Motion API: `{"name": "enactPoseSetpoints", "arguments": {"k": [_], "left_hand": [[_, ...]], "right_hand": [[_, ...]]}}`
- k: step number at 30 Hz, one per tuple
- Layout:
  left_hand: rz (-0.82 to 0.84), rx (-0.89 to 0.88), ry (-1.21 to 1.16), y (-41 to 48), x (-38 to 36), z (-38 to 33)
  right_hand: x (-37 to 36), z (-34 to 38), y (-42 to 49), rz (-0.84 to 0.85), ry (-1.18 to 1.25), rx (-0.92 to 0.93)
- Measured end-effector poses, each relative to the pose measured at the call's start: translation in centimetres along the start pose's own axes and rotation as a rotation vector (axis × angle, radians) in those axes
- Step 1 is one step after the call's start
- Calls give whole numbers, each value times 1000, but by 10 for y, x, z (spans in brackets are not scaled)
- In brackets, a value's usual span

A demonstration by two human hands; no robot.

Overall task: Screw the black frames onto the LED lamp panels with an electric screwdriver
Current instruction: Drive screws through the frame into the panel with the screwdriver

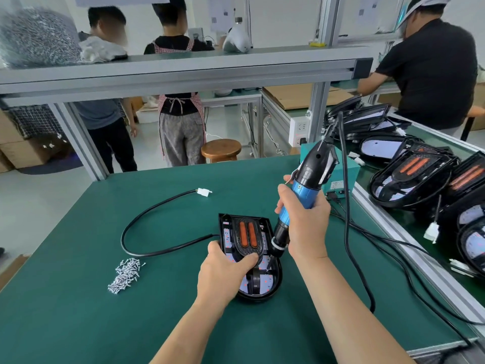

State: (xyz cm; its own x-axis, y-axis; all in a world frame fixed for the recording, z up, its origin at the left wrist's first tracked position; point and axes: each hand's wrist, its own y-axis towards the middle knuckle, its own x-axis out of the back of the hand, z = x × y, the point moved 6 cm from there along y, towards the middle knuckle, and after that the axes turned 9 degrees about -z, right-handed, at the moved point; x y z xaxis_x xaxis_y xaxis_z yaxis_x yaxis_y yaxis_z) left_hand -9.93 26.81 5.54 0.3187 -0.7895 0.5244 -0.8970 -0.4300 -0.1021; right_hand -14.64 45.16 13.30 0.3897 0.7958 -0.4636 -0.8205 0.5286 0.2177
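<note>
Gripping the blue metallic barrel of an electric screwdriver [301,190], the right hand [305,224] has its fingers wrapped round the tool and its back turned up. The tool stands tilted. Its glossy black top leans toward one o'clock, and its knurled black nose points down toward seven o'clock at the right edge of the black frame [263,227].

That frame is ribbed moulded plastic, rounded at the near end and squared at the far end. Two orange oblong strips [247,233] sit side by side in its raised middle. It lies on the LED lamp panel [265,281], whose pale board dotted with red shows through the openings, in the middle of the matte green bench mat [78,298].

The left hand [225,274] holds the lamp's near-left side, fingers curled at the rim and thumb pressed on the frame.

At nine o'clock from the lamp lies a loose heap of small silvery screws [127,274]. A smooth black cable [147,224] loops out from the lamp's left side toward eleven o'clock and ends in a white plug [204,191]. At two o'clock, more glossy black lamps [409,177] are stacked.
</note>
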Motion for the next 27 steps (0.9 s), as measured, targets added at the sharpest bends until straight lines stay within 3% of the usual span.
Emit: {"name": "enactPoseSetpoints", "arguments": {"k": [13,19,27], "left_hand": [[-12,1,-83,0,-5,3],[-27,-3,-39,3,-6,8],[53,14,8,-4,-6,-2]], "right_hand": [[2,-4,5,70,-6,32],[-5,-2,-5,265,-13,41],[1,10,-3,225,57,32]]}}
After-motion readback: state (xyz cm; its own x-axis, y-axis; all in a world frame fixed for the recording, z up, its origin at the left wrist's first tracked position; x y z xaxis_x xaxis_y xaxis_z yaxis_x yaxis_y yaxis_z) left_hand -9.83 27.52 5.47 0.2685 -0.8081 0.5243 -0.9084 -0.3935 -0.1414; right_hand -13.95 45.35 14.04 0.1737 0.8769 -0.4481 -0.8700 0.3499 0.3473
